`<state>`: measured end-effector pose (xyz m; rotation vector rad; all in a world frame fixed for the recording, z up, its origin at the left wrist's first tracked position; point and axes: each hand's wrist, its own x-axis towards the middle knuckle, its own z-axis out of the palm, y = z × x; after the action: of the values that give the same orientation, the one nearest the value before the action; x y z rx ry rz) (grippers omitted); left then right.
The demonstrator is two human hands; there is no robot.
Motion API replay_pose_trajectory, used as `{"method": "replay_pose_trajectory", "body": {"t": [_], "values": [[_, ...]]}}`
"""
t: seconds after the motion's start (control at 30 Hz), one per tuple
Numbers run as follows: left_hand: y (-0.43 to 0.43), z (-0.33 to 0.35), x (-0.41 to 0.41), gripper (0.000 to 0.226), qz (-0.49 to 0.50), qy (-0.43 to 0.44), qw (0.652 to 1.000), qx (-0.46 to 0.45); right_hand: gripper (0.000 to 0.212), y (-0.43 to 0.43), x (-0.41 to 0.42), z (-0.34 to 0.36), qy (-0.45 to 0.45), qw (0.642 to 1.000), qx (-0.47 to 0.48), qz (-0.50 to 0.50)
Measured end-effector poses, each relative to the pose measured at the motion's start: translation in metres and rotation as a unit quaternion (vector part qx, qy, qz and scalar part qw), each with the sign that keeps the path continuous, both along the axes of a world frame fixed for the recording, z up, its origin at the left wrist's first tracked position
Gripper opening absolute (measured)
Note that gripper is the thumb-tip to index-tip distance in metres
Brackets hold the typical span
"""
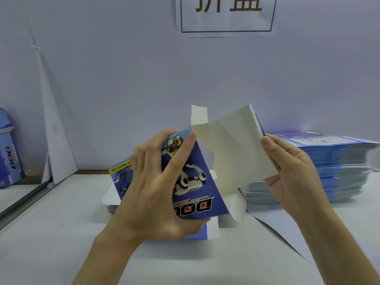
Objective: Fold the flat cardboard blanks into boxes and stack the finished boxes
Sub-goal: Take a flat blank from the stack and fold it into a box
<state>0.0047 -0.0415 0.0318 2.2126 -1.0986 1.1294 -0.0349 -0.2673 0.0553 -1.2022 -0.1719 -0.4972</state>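
Half-opened box blank is held up off the desk at frame centre, printed blue side w/ robot-dog art & "DOG" logo facing the camera, upside down. L hand is clamped on that blue panel: thumb under the btm edge, fingers wrapped over the top-left, index stretched diagonally across the print. R hand, at approx 3 o'clock of the blank, pinches the unprinted grey-white panel, thumb on the near face by its right edge, other fingers behind it. That panel stands out to the right, tilted; small white flaps stick out at top & btm. Directly under the blank, a low pile of flat blanks lies on the desk, mostly hidden. At 3 o'clock sits a tall stack of flat blanks, blue print up, just beside the R hand. At 9 o'clock, at the frame edge, a finished box stands upright. At 12 o'clock, a paper sign on the wall is cut off at the top.
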Motion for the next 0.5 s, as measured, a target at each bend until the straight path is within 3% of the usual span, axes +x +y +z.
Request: {"method": "replay_pose_trajectory", "body": {"t": [0.2, 0.33, 0.5], "values": [[-0.005, -0.002, -0.003, 0.112, -0.009, 0.008, 1.0, -0.001, 0.017, 0.007, -0.003, 0.001, -0.008, 0.995, -0.045, -0.09], [-0.01, -0.002, -0.003, 0.107, 0.01, -0.005, 1.0, -0.001, 0.02, 0.013, -0.009, 0.004, 0.007, 0.996, -0.039, -0.082], [-0.011, -0.005, -0.002, 0.118, 0.04, 0.034, 0.998, -0.024, 0.013, 0.048, -0.014, 0.001, -0.101, 0.971, -0.185, -0.108]]}}
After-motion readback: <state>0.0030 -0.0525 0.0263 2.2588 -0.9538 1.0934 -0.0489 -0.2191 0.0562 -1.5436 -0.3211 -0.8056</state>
